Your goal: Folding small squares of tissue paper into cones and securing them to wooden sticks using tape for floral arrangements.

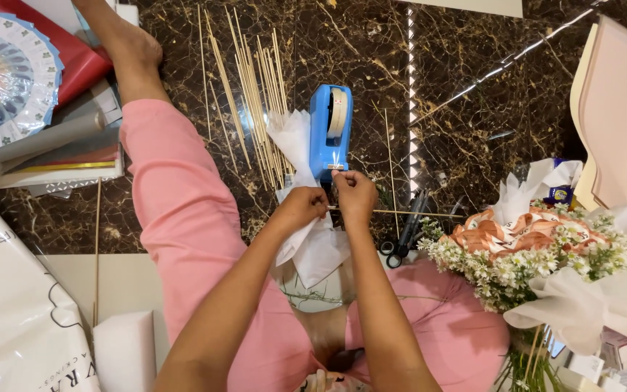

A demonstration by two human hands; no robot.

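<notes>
- Left hand is closed around a bunch of white tissue paper, pinching it right at the top where it gathers. The paper fans out below the hand, and another bit of it sticks up by the sticks.
- Right hand is pinched shut too, fingertips right at the mouth of the blue tape dispenser. Looks like it's got the tape end, but the strip is too small to really make out.
- A thin wooden stick runs out sideways from between the two hands toward the right.
- The dispenser sits on the dark marble floor just above both hands, tape roll visible in its top.
- A loose pile of wooden skewers lies left of the dispenser, touching the paper.
- Black scissors lie just right of the right hand.
- Bouquet of small white flowers with peach ribbon is off to the right, well apart from the hands.
- Pink-trousered legs are stretched out on the floor.
</notes>
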